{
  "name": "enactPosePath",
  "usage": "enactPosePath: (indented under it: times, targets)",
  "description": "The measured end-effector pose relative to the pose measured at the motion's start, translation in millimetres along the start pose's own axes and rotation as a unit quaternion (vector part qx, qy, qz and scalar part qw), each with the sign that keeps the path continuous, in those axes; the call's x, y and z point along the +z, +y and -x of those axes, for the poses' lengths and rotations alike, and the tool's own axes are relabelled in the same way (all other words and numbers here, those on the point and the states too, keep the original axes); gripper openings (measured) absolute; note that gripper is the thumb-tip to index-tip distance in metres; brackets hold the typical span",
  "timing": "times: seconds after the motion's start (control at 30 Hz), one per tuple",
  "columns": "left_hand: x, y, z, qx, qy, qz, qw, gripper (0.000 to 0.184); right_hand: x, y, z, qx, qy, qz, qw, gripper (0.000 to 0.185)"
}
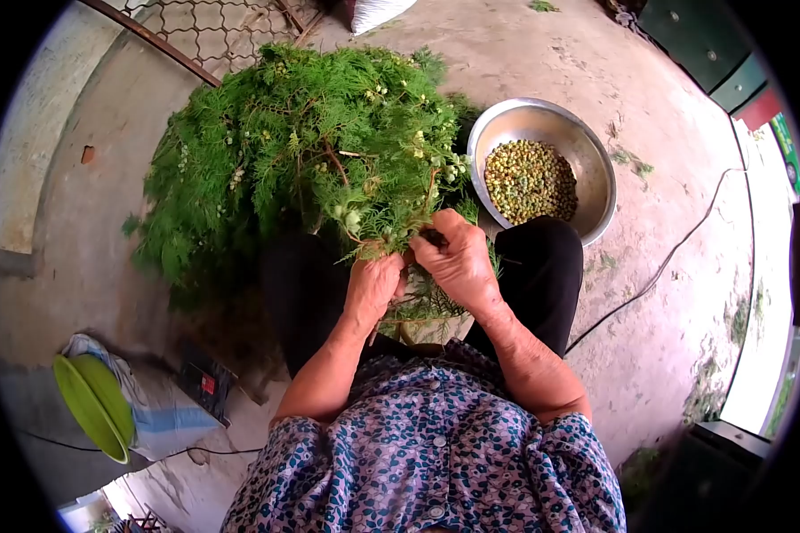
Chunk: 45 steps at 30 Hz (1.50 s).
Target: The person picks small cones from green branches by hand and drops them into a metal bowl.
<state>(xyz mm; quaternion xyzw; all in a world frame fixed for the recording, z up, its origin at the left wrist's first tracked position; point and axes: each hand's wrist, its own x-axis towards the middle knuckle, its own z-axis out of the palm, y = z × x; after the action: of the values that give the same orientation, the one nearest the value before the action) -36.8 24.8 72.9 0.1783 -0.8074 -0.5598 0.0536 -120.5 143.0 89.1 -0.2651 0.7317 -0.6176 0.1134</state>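
A leafy green conifer branch [378, 218] with pale round seed cones lies across my lap, and both hands are at its near end. My left hand [375, 284] is closed around the branch's stem. Close beside it, my right hand [458, 262] has its fingers curled in a pinch at the branch; what lies between those fingertips is hidden. Beyond my knees a big heap of similar cut branches [267, 142] spreads to the left. Right of the heap stands a metal bowl [600, 164] partly filled with small yellow-green cones [529, 180].
A lime-green basin [89, 404] leans by a white-and-blue sack [164, 417] at lower left. A dark cable [658, 271] runs over the concrete floor on the right. Dark green cabinets [698, 44] stand at upper right. A wire lattice [209, 31] lies behind the heap.
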Motion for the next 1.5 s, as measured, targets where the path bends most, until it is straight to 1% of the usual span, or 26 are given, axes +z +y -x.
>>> enactPosePath:
  times: [0.03, 0.07, 0.1, 0.17, 0.23, 0.3, 0.4, 0.43, 0.5, 0.53, 0.6, 0.63, 0.7, 0.77, 0.8, 0.97, 1.03, 1.07, 1.1, 1.17, 1.23, 1.3, 1.33, 1.37, 1.43, 1.5]
  targets:
    - [-2.6, 17.4, 2.0, -0.05, -0.022, 0.009, 0.998, 0.029, -3.0, -0.3, 0.8, 0.105, -0.032, -0.108, 0.988, 0.01]
    - [-2.6, 28.5, 2.2, -0.131, 0.008, 0.148, 0.98, 0.026, -5.1, 1.0, -2.3, 0.137, -0.029, -0.185, 0.973, 0.011]
    - [-1.9, 28.7, 1.2, -0.131, 0.008, 0.148, 0.98, 0.026, -10.0, 0.3, -4.6, 0.179, -0.043, -0.242, 0.953, 0.01]
    - [-1.4, 26.2, -0.5, -0.183, 0.024, 0.158, 0.97, 0.025, -21.3, 3.2, -7.9, 0.192, -0.076, -0.389, 0.898, 0.008]
    - [-1.2, 21.3, -3.0, -0.169, 0.025, 0.163, 0.972, 0.025, -23.2, 2.8, -13.1, 0.205, -0.045, -0.505, 0.837, 0.007]
    - [-0.6, 28.2, -0.8, -0.15, 0.012, 0.158, 0.976, 0.026, -27.0, 1.5, -15.6, 0.212, -0.052, -0.56, 0.799, 0.009]
    - [3.1, 28.6, -2.0, -0.128, 0.012, 0.165, 0.978, 0.025, -28.1, -5.6, -16.1, 0.226, -0.055, -0.58, 0.781, 0.01]
    - [3.1, 26.2, -2.4, -0.116, 0.01, 0.167, 0.979, 0.025, -27.6, -1.7, -15.9, 0.225, -0.054, -0.58, 0.781, 0.01]
    - [1.6, 25.2, -3.1, -0.106, 0.009, 0.15, 0.983, 0.025, -24.4, 8.6, -16.6, 0.209, -0.053, -0.459, 0.862, 0.01]
    - [0.1, 24.3, -3.4, -0.111, 0.004, 0.143, 0.984, 0.024, -23.9, 8.5, -17.0, 0.208, -0.053, -0.459, 0.862, 0.01]
    - [-2.4, 22.0, -5.2, -0.116, 0.001, 0.136, 0.984, 0.024, -22.1, 5.5, -15.6, 0.101, -0.064, -0.235, 0.965, 0.011]
    - [-3.1, 20.8, -6.8, -0.115, -0.015, 0.123, 0.986, 0.022, -22.0, 3.6, -14.7, 0.045, -0.067, -0.116, 0.99, 0.014]
    - [-1.7, 18.3, -6.9, -0.116, -0.033, 0.109, 0.987, 0.02, -20.8, 2.1, -13.8, -0.04, -0.098, -0.054, 0.993, 0.023]
    - [0.0, 16.1, -7.6, -0.069, -0.025, 0.113, 0.991, 0.016, -13.1, 1.3, -13.6, -0.139, -0.074, 0.003, 0.988, 0.016]
    - [-3.1, 7.8, -8.5, 0.009, -0.054, 0.013, 0.998, 0.016, -11.4, -0.2, -13.6, -0.139, -0.074, 0.003, 0.987, 0.016]
    - [-5.1, 1.4, -8.2, 0.076, -0.072, -0.009, 0.994, 0.023, -15.3, 7.0, -14.8, -0.088, -0.084, 0.058, 0.991, 0.01]
    - [-6.3, 16.1, -8.7, -0.013, -0.094, 0.102, 0.99, 0.017, -13.6, 3.0, -13.2, 0.05, -0.099, -0.069, 0.991, 0.007]
    - [-9.4, 7.8, -11.7, 0.029, -0.125, 0.022, 0.991, 0.022, -12.7, 2.6, -13.6, 0.088, -0.078, -0.109, 0.987, 0.007]
    - [-9.8, 12.3, -10.5, 0.028, -0.125, 0.023, 0.992, 0.022, -18.9, 1.2, -16.3, 0.153, -0.085, -0.239, 0.955, 0.009]
    - [-9.8, 27.1, -8.6, -0.122, -0.09, 0.157, 0.976, 0.023, -25.3, 5.6, -20.2, 0.168, -0.084, -0.327, 0.926, 0.006]
    - [-7.9, 30.5, -7.2, -0.11, -0.067, 0.183, 0.975, 0.023, -23.4, 0.2, -19.7, 0.187, -0.067, -0.365, 0.91, 0.006]
    - [-8.5, 29.6, -10.9, -0.095, -0.071, 0.172, 0.978, 0.025, -21.8, -9.8, -23.3, 0.231, -0.011, -0.467, 0.854, 0.007]
    - [-8.3, 26.7, -12.0, -0.094, -0.071, 0.173, 0.978, 0.025, -23.5, -8.5, -22.7, 0.245, -0.018, -0.483, 0.84, 0.005]
    - [-7.2, 22.1, -12.9, -0.101, -0.065, 0.161, 0.98, 0.022, -24.1, -5.5, -19.8, 0.245, -0.017, -0.482, 0.841, 0.005]
    - [-6.5, 23.2, -14.7, -0.103, -0.065, 0.152, 0.981, 0.021, -26.6, 6.2, -12.8, 0.201, -0.102, -0.41, 0.884, 0.003]
    - [-6.0, 34.2, -12.4, -0.148, -0.049, 0.107, 0.982, 0.019, -18.4, 3.8, -10.9, 0.154, -0.087, -0.185, 0.967, 0.011]
